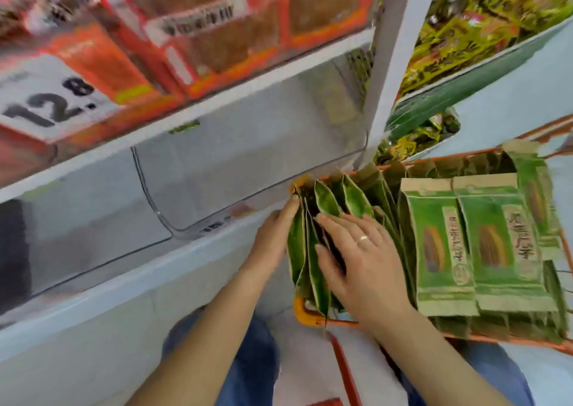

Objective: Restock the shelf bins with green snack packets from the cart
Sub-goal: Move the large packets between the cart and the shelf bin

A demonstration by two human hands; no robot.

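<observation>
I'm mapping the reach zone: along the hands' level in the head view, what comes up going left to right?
Clear plastic shelf bin → left hand → upright green snack packets held between the hands → right hand → flat-lying green packets with a brown seed picture → orange wire cart rim.

A white price card, up and left of both grips, is showing "12.8"; the packets' print is staying unreadable.
</observation>
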